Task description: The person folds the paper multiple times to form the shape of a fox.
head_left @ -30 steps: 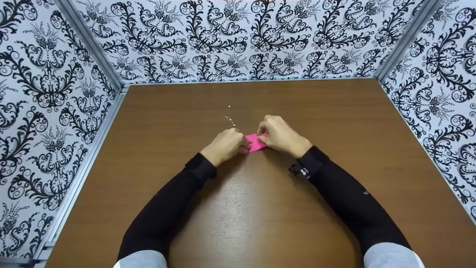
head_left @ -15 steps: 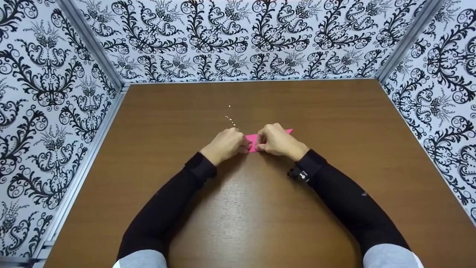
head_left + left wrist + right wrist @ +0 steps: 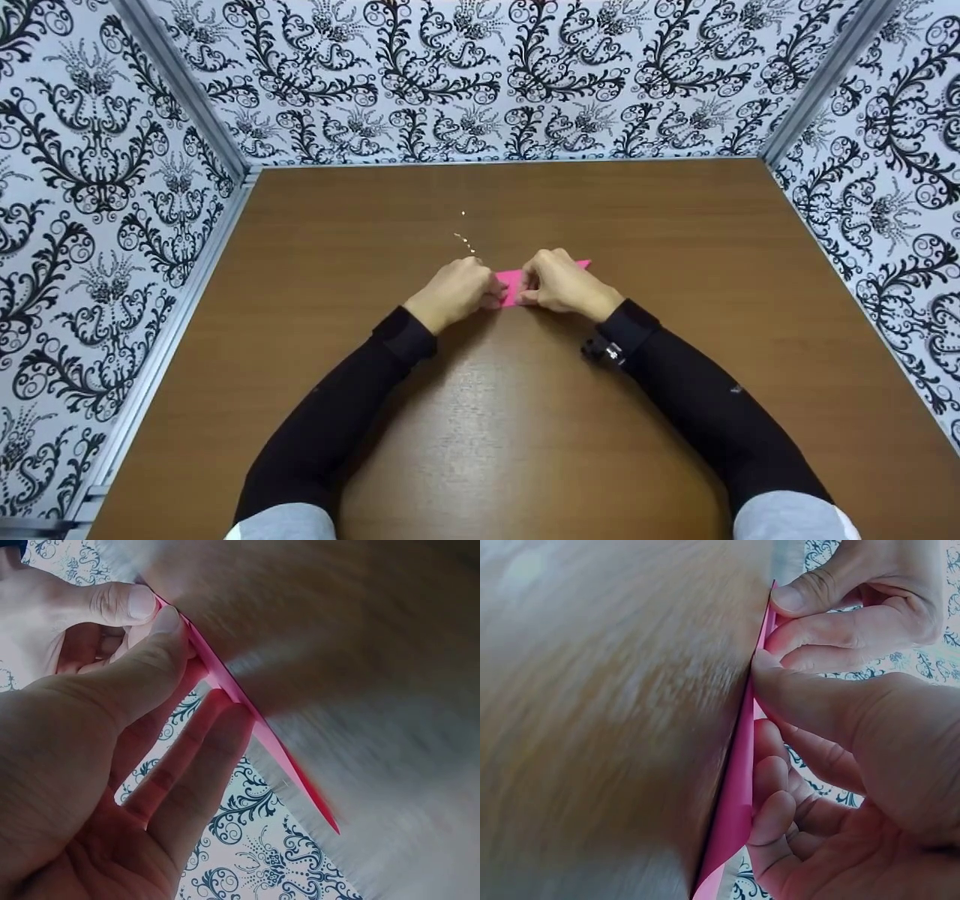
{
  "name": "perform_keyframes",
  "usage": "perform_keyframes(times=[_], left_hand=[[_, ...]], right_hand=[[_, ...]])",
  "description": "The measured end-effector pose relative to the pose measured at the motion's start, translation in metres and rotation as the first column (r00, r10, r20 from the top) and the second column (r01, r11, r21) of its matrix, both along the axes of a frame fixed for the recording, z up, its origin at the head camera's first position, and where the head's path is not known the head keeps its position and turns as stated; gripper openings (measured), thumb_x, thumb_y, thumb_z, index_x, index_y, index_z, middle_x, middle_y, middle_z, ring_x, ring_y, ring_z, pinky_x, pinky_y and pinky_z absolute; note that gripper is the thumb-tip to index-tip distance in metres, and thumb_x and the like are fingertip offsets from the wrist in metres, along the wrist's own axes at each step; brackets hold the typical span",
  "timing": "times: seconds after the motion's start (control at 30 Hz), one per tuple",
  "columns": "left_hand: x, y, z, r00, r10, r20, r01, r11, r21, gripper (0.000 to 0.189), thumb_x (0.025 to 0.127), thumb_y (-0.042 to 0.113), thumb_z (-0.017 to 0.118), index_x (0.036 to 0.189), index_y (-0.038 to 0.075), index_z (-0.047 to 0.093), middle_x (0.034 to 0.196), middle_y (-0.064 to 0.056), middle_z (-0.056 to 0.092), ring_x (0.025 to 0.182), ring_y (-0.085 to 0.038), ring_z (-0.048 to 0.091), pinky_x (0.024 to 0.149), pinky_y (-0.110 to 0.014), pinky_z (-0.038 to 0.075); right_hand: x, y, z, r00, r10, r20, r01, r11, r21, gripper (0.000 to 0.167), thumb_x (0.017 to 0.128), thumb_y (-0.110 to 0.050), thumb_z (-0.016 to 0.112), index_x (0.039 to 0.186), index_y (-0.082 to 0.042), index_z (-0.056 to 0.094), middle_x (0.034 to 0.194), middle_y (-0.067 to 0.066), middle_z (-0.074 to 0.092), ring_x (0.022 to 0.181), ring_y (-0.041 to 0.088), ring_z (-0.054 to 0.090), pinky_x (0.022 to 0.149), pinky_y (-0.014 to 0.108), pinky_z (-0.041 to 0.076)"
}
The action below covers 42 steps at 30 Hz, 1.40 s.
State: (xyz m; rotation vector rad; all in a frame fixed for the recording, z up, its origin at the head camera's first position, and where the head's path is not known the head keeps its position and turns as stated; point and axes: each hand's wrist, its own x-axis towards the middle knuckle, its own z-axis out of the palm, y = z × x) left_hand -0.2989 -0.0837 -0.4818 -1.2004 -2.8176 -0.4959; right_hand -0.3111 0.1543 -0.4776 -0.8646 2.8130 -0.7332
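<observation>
On the bench (image 3: 465,420), pink paper (image 3: 508,285) pinched from both sides

At the paper's left part, the left hand (image 3: 456,291) clamps it between thumb and fingers, likely to stop sliding. Toward its right, the right hand (image 3: 561,283) pinches too, thumbs close together along its near edge, probably for steadiness. Its right tip pokes out.

Tabletop (image 3: 465,435): one, brown, wood-grained, glossy. Upon it, one pink strip (image 3: 510,278) under my fingers (image 3: 199,772); farther off, small pale specks (image 3: 465,241), nature unclear.
</observation>
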Motion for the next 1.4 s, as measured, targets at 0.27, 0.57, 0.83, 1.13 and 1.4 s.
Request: perform_keyframes(times=[0.27, 0.57, 0.83, 1.13, 1.4], left_hand=[[-0.001, 0.001, 0.0, 1.0, 0.006, 0.009, -0.005, 1.0, -0.007, 0.011, 0.101, 0.02, 0.093, 0.103, 0.009, 0.093, 0.103, -0.007, 0.091, 0.098, -0.03, 0.087, 0.092, -0.048, 0.072], [0.0, 0.001, 0.001, 1.0, 0.023, 0.017, -0.023, 1.0, -0.009, 0.01, 0.102, 0.021, 0.093, 0.105, 0.011, 0.093, 0.104, -0.007, 0.091, 0.098, -0.03, 0.087, 0.093, -0.049, 0.072], [0.001, 0.001, 0.001, 0.999, 0.034, 0.016, -0.034, 0.999, -0.022, 0.013, 0.103, 0.022, 0.092, 0.108, 0.011, 0.093, 0.106, -0.009, 0.091, 0.103, -0.033, 0.087, 0.097, -0.05, 0.072], [0.003, 0.001, 0.002, 0.999, 0.034, 0.0, -0.034, 0.998, -0.044, 0.015, 0.105, 0.023, 0.09, 0.107, 0.009, 0.092, 0.11, -0.009, 0.091, 0.107, -0.036, 0.086, 0.098, -0.052, 0.071], [0.003, 0.002, 0.002, 0.999, 0.05, 0.005, -0.05, 0.998, -0.039, 0.015, 0.105, 0.024, 0.09, 0.105, 0.01, 0.091, 0.108, -0.01, 0.091, 0.104, -0.035, 0.086, 0.096, -0.052, 0.071]], right_hand=[[-0.002, 0.003, -0.003, 1.0, 0.006, -0.006, -0.006, 1.0, 0.018, 0.018, 0.099, -0.023, 0.096, 0.088, -0.013, 0.087, 0.085, 0.002, 0.084, 0.077, 0.013, 0.07, 0.073, 0.03, 0.056], [-0.002, 0.017, -0.002, 1.0, -0.007, 0.013, 0.007, 1.0, 0.028, 0.018, 0.101, -0.026, 0.095, 0.092, -0.012, 0.088, 0.089, 0.002, 0.083, 0.077, 0.014, 0.066, 0.072, 0.029, 0.051], [-0.003, 0.029, -0.002, 0.999, -0.036, 0.037, 0.035, 0.999, 0.029, 0.02, 0.102, -0.027, 0.094, 0.092, -0.011, 0.087, 0.089, 0.003, 0.082, 0.078, 0.014, 0.066, 0.074, 0.03, 0.053], [-0.003, 0.044, -0.002, 0.996, -0.078, 0.044, 0.076, 0.996, 0.042, 0.017, 0.1, -0.024, 0.095, 0.092, -0.011, 0.087, 0.089, 0.006, 0.083, 0.079, 0.016, 0.068, 0.076, 0.032, 0.055], [-0.005, 0.056, -0.003, 0.994, -0.095, 0.061, 0.093, 0.995, 0.027, 0.016, 0.101, -0.026, 0.095, 0.093, -0.013, 0.088, 0.089, 0.003, 0.081, 0.082, 0.017, 0.067, 0.079, 0.033, 0.054]])
